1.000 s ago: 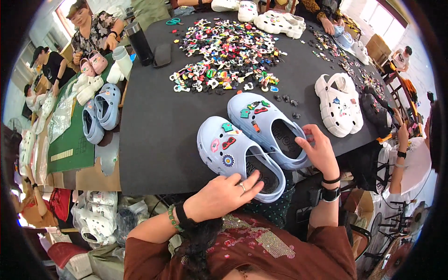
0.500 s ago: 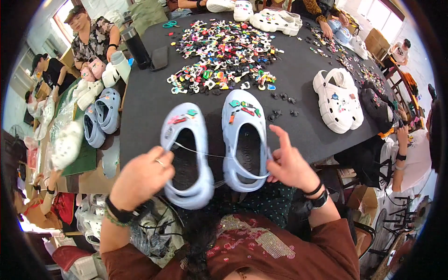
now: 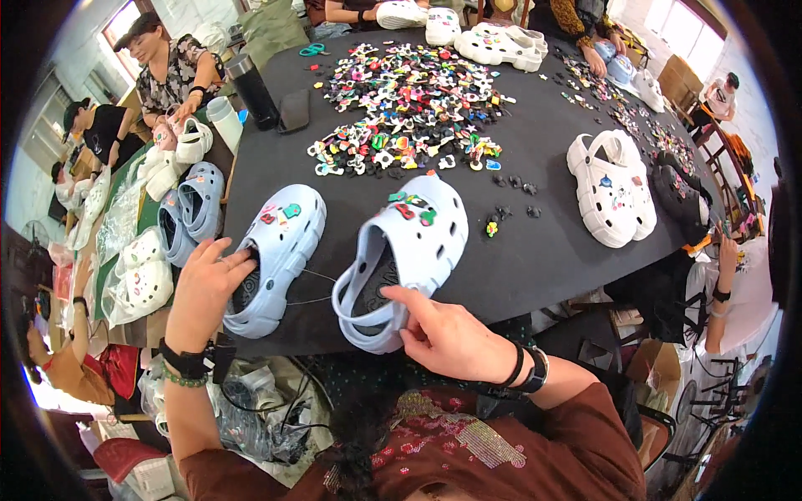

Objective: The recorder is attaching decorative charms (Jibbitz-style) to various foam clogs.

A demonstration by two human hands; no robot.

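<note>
Two light-blue clogs with colourful charms on their toes stand on the dark table before me, toes angled up to the right. A thin clear strand runs between them. My left hand (image 3: 205, 288) holds the left clog (image 3: 288, 225) by its side, fingers hooked over the opening's rim; its thumb is hidden. With thumb and index finger, my right hand (image 3: 455, 338) grips the right clog (image 3: 430, 238) at the side near its heel strap. Past the toes lies a large pile of small charms (image 3: 409, 100). A yellow-green charm (image 3: 491, 228) lies near several black ones (image 3: 514, 182).
White clogs (image 3: 610, 192) stand at the right, beside black clogs (image 3: 681, 196). A dark tumbler (image 3: 252, 92) and a phone-like black slab (image 3: 294, 112) are at the back left. More blue clogs (image 3: 200, 200) and bagged white clogs (image 3: 142, 280) sit on the left table. Co-workers sit around.
Both blue clogs have turned with toes to the right, and the left one has moved left. My right index finger has come down onto the right clog. A co-worker's white clogs now rest on the left table.
</note>
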